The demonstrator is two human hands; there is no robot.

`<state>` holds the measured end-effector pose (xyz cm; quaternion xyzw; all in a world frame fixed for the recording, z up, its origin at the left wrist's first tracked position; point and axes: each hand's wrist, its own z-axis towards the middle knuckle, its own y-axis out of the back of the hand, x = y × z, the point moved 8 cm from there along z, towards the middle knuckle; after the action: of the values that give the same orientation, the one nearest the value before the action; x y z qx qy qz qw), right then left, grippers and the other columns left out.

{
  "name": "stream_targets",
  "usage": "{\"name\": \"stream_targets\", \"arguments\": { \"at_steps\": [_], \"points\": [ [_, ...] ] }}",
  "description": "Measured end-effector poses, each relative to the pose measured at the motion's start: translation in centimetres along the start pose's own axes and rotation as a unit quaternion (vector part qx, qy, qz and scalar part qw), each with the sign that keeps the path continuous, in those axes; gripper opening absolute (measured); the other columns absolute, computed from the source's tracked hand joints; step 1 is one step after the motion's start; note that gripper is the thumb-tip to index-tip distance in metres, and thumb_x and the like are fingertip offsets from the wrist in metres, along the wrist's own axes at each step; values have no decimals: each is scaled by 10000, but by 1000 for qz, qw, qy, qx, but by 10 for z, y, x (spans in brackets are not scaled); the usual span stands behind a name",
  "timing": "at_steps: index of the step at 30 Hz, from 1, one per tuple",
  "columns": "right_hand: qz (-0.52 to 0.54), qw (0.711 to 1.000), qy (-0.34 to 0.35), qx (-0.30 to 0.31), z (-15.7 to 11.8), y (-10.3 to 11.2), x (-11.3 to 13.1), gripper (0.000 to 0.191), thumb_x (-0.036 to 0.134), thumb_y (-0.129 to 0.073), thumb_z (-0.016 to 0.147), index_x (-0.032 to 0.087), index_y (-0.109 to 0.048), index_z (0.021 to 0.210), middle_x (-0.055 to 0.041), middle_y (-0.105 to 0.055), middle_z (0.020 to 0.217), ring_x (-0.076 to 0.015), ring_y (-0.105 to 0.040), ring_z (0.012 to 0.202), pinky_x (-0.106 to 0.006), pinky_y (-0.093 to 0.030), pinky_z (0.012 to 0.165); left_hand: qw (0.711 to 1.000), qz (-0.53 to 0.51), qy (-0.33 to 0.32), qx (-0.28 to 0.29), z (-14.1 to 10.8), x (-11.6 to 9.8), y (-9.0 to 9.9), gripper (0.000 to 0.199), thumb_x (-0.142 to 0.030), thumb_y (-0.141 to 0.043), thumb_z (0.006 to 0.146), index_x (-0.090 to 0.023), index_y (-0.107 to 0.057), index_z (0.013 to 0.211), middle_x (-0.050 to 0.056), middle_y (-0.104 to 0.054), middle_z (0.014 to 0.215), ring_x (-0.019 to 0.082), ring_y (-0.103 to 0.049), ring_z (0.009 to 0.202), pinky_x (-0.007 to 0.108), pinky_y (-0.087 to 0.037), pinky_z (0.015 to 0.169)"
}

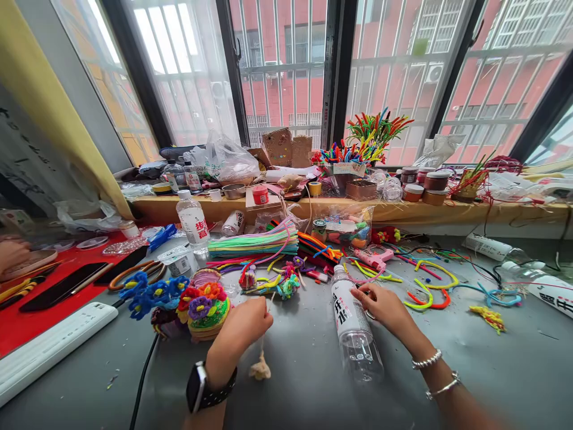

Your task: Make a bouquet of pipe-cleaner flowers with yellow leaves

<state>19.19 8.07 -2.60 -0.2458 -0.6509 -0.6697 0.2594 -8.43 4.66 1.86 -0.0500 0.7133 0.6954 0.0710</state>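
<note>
My left hand, with a black watch on the wrist, is closed on a thin pale stem. From the stem hangs a small cream flower over the grey table. My right hand, wearing silver bracelets, is at the side of a clear plastic bottle with a white label, which lies on the table. Its fingers are bent around a small dark-handled item, perhaps scissors, partly hidden. Left of my left hand stand blue fuzzy flowers and a green round piece topped with red and purple flowers.
Pipe cleaners are bundled behind my hands. A hot-glue gun is beyond the lying bottle. At left are a white power strip and another person's hand. An upright bottle stands near the ledge, more bottles at right.
</note>
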Motion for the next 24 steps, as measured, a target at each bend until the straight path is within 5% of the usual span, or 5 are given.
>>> {"name": "stream_targets", "arguments": {
  "at_steps": [3, 8, 12, 16, 24],
  "points": [
    [-39, 993, 91, -66, 1, 19, 36, 361, 475, -449, 766, 169, -617, 857, -51, -642, 682, -196, -581, 632, -285, -411, 572, 964, -253, -77, -2, -5, -17, 19, 126, -258, -402, 723, -195, -448, 624, -5, -560, 556, 136, -522, 511, 231, -378, 487],
    [-24, 941, 332, -61, -13, 15, 120, 341, 288, -502, 791, 204, -502, 1122, -39, -621, 844, -137, -553, 632, -263, -440, 630, 813, -577, -75, 17, 14, -38, 31, 185, -349, -471, 687, -177, -422, 638, -46, -492, 528, 68, -421, 432, 204, -355, 471],
    [-3, 908, 411, -85, -18, 7, 153, 315, 277, -505, 804, 221, -517, 1113, -48, -602, 895, -148, -557, 739, -257, -451, 650, 696, -710, -68, 80, 35, -60, 19, 143, -261, -524, 650, -153, -446, 598, -54, -464, 521, 41, -417, 460, 173, -356, 493],
    [38, 895, 425, -128, -15, 9, 154, 177, 247, -465, 831, 189, -616, 903, -50, -602, 830, -143, -556, 762, -243, -446, 672, 668, -733, -62, 111, 49, -70, 8, 134, -223, -564, 633, -147, -454, 621, -65, -460, 498, 26, -392, 437, 156, -328, 467],
    [22, 889, 446, -100, -14, 3, 151, 200, 225, -481, 823, 197, -603, 979, -55, -604, 881, -145, -549, 815, -250, -448, 710, 642, -751, -48, 148, 52, -74, -10, 70, -194, -498, 671, -146, -470, 629, -68, -420, 532, 17, -375, 453, 145, -326, 475]
  ]
}}
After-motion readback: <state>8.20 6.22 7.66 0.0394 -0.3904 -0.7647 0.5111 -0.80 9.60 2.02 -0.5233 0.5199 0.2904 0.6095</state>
